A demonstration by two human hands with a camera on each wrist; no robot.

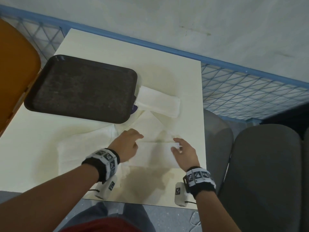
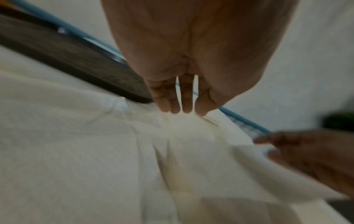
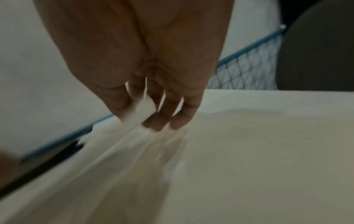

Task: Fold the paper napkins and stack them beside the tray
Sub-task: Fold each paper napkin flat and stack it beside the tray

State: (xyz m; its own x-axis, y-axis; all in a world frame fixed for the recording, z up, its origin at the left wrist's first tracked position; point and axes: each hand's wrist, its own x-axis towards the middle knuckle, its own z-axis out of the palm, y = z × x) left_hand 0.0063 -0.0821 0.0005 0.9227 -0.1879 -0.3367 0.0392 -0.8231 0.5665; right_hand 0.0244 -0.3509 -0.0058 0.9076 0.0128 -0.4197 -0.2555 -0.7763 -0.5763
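A folded white napkin [image 1: 155, 154] is lifted a little above the table near its front right. My right hand [image 1: 177, 146] pinches its right end between thumb and fingers [image 3: 118, 106], and the paper [image 3: 141, 110] shows between them. My left hand [image 1: 133, 139] is at the napkin's left end with straight fingers [image 2: 184, 98], their tips touching the unfolded napkins [image 1: 93, 144] spread beneath. A dark brown tray [image 1: 80, 87] lies at the back left, with nothing on it. A stack of folded napkins [image 1: 158, 104] sits against its right side.
The white table [image 1: 184, 72] ends close to my right hand. A grey chair [image 1: 267, 173] stands to the right and an orange seat [image 1: 15, 72] to the left. A blue wire-mesh fence [image 1: 250, 91] runs behind the table.
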